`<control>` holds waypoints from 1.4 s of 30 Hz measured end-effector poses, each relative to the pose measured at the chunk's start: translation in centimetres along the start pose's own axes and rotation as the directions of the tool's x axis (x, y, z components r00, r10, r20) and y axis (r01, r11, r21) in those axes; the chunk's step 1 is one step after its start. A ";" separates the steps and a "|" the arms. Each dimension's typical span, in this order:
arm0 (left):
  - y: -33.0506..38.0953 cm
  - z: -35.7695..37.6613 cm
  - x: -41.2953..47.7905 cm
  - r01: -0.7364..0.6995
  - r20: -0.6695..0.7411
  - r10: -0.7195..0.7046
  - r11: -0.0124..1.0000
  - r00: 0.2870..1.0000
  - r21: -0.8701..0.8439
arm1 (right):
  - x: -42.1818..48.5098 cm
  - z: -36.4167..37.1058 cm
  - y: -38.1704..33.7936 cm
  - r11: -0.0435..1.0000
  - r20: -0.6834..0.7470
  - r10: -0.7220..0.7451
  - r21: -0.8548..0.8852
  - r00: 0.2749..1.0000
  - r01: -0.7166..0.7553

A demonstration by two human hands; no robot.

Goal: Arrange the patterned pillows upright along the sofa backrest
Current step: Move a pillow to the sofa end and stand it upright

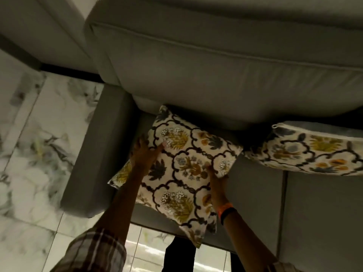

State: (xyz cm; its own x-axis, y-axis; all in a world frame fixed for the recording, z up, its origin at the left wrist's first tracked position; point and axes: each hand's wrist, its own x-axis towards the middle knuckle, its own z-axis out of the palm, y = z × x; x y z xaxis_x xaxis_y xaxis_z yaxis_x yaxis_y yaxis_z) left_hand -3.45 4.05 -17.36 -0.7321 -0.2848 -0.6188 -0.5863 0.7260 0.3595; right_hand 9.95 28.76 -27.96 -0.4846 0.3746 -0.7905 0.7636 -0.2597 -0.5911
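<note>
A cream pillow with a dark trellis and yellow flowers [182, 173] lies tilted at the left end of the grey sofa, its far corner under the backrest cushion [225, 79]. My left hand [144, 152] grips its left edge. My right hand [216, 177] holds its right edge, fingers tucked beneath. Another patterned corner [120, 175] pokes out below my left forearm; whether it belongs to a separate pillow I cannot tell. A second patterned pillow [314, 152] leans against the backrest to the right.
The sofa's left armrest [94, 154] stands beside the pillow. Grey seat cushions [318, 216] spread to the right. A marble-patterned tile floor [33, 154] lies left of and in front of the sofa. My dark trouser legs [179, 256] stand at the sofa's front edge.
</note>
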 end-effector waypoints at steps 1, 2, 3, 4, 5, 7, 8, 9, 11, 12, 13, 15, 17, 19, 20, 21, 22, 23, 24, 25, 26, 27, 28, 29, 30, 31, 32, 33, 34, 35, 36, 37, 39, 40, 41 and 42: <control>-0.7 -0.5 1.1 0.012 0.067 -0.012 1.000 0.998 0.003 | -0.1 0.6 -0.5 1.000 -0.028 -0.026 0.017 0.999 0.026; -1.1 -0.7 2.1 0.024 0.119 -0.022 1.000 0.993 -0.012 | 0.0 1.2 -1.1 0.998 -0.046 -0.057 0.033 0.997 0.058; -1.2 -1.0 2.7 0.042 0.147 -0.034 0.998 0.989 -0.051 | -0.5 1.8 -2.3 0.996 -0.054 -0.079 0.044 0.995 0.082; -1.0 -1.3 2.9 0.068 0.152 -0.052 0.992 0.987 -0.104 | -2.3 2.4 -4.7 0.993 -0.050 -0.097 0.057 0.994 0.100; -0.7 -1.7 3.0 0.089 0.141 -0.067 0.983 0.988 -0.161 | -3.1 2.6 -5.9 0.989 -0.063 -0.125 0.075 0.990 0.129; -0.1 -2.4 2.3 0.096 0.086 -0.074 0.955 0.994 -0.282 | -4.7 2.6 -7.7 0.954 -0.106 -0.274 0.098 0.956 0.285; 0.0 -2.6 1.5 0.077 0.042 -0.066 0.937 0.997 -0.341 | -6.1 2.3 -8.6 0.933 -0.126 -0.329 0.110 0.936 0.342; 0.0 -2.8 0.3 0.033 -0.031 -0.050 0.913 0.998 -0.407 | -7.1 2.0 -9.2 0.915 -0.111 -0.370 0.130 0.922 0.383; -0.1 -2.7 -2.9 -0.132 -0.235 -0.006 0.814 0.972 -0.565 | -8.9 0.8 -10.7 0.869 -0.084 -0.427 0.237 0.900 0.435; -0.1 -2.5 -4.5 -0.228 -0.340 0.008 0.756 0.940 -0.613 | -9.6 0.0 -11.4 0.846 -0.079 -0.438 0.299 0.895 0.441; 0.3 -2.2 -6.2 -0.308 -0.423 0.016 0.712 0.906 -0.631 | -10.1 -1.0 -12.1 0.826 -0.070 -0.455 0.339 0.888 0.450; 1.5 -1.4 -9.1 -0.398 -0.515 0.011 0.649 0.857 -0.648 | -10.8 -3.5 -13.7 0.796 -0.077 -0.481 0.378 0.873 0.472; 3.4 -0.3 -12.4 -0.494 -0.581 0.043 0.580 0.813 -0.647 | -11.2 -6.8 -14.9 0.770 -0.110 -0.495 0.403 0.862 0.494; 6.1 1.1 -15.8 -0.596 -0.634 0.129 0.522 0.762 -0.610 | -11.7 -10.7 -15.7 0.763 -0.166 -0.474 0.412 0.865 0.497; 7.9 1.9 -17.6 -0.649 -0.652 0.193 0.485 0.733 -0.586 | -11.9 -13.1 -15.8 0.764 -0.195 -0.462 0.409 0.865 0.500; 9.8 2.8 -19.4 -0.702 -0.675 0.257 0.456 0.692 -0.546 | -12.1 -15.5 -16.0 0.761 -0.219 -0.469 0.391 0.856 0.517; 11.8 4.0 -21.0 -0.745 -0.689 0.312 0.427 0.654 -0.513 | -12.3 -18.0 -16.2 0.741 -0.248 -0.484 0.393 0.839 0.544; 13.5 5.5 -22.4 -0.773 -0.701 0.347 0.407 0.623 -0.486 | -12.1 -20.7 -16.0 0.734 -0.283 -0.488 0.380 0.826 0.564; 14.8 6.7 -23.4 -0.785 -0.705 0.364 0.407 0.608 -0.467 | -11.7 -23.1 -15.8 0.717 -0.329 -0.489 0.376 0.808 0.587; 16.6 8.6 -24.6 -0.794 -0.704 0.391 0.428 0.593 -0.431 | -11.5 -26.0 -15.6 0.705 -0.372 -0.493 0.359 0.786 0.612; 18.4 10.6 -25.7 -0.807 -0.695 0.438 0.454 0.571 -0.377 | -11.0 -29.2 -14.9 0.717 -0.395 -0.484 0.333 0.781 0.612; 20.6 12.7 -27.0 -0.821 -0.669 0.501 0.471 0.549 -0.322 | -10.3 -32.2 -14.2 0.734 -0.408 -0.471 0.311 0.782 0.604; 23.0 15.0 -28.7 -0.846 -0.643 0.570 0.465 0.512 -0.262 | -9.6 -35.4 -13.5 0.781 -0.401 -0.444 0.265 0.802 0.565; 25.2 16.8 -30.3 -0.872 -0.616 0.634 0.448 0.467 -0.200 | -9.0 -38.0 -12.9 0.817 -0.398 -0.408 0.242 0.822 0.523; 27.8 19.2 -32.3 -0.899 -0.598 0.690 0.419 0.408 -0.130 | -7.4 -41.6 -12.1 0.833 -0.410 -0.399 0.212 0.820 0.511; 30.4 22.0 -34.0 -0.922 -0.585 0.738 0.384 0.337 -0.047 | -6.1 -45.1 -11.4 0.805 -0.415 -0.426 0.232 0.804 0.546; 33.1 25.1 -35.7 -0.936 -0.570 0.777 0.350 0.267 0.039 | -4.5 -48.7 -10.7 0.779 -0.433 -0.457 0.227 0.776 0.585; 35.8 28.2 -37.4 -0.939 -0.545 0.812 0.322 0.209 0.119 | -2.6 -52.2 -9.9 0.767 -0.448 -0.451 0.247 0.772 0.592; 38.2 30.8 -38.8 -0.937 -0.508 0.845 0.298 0.170 0.182 | -1.4 -54.6 -10.0 0.769 -0.430 -0.422 0.297 0.798 0.566; 40.8 33.9 -40.4 -0.939 -0.461 0.877 0.264 0.137 0.222 | -0.1 -57.5 -10.2 0.756 -0.417 -0.335 0.416 0.845 0.505; 43.4 36.9 -41.9 -0.943 -0.413 0.904 0.227 0.110 0.244 | 1.3 -60.3 -10.6 0.749 -0.399 -0.206 0.524 0.894 0.406; 46.0 39.8 -43.2 -0.944 -0.381 0.921 0.191 0.078 0.268 | 3.0 -62.8 -10.7 0.751 -0.368 -0.113 0.577 0.923 0.322; 50.8 44.9 -44.8 -0.937 -0.342 0.940 0.127 0.009 0.324 | 5.9 -67.5 -11.3 0.629 -0.272 0.013 0.751 0.962 0.203; 53.2 47.5 -45.3 -0.933 -0.324 0.946 0.095 -0.025 0.347 | 7.5 -69.9 -11.6 0.618 -0.263 0.029 0.763 0.964 0.190; 55.7 50.0 -45.6 -0.929 -0.299 0.953 0.062 -0.054 0.365 | 9.5 -72.2 -12.0 0.584 -0.242 0.040 0.793 0.969 0.174; 57.9 52.3 -45.8 -0.925 -0.261 0.962 0.024 -0.083 0.379 | 11.4 -74.4 -12.2 0.566 -0.229 0.048 0.808 0.972 0.162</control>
State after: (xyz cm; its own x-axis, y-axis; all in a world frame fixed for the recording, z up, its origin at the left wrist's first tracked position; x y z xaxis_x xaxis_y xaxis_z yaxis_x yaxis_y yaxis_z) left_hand 14.24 91.83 -4.72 -0.5940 0.5581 0.5793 0.7949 0.5177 0.3163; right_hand 26.80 102.38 -17.83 -0.3365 0.5556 -0.7603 0.0091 -0.8055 -0.5926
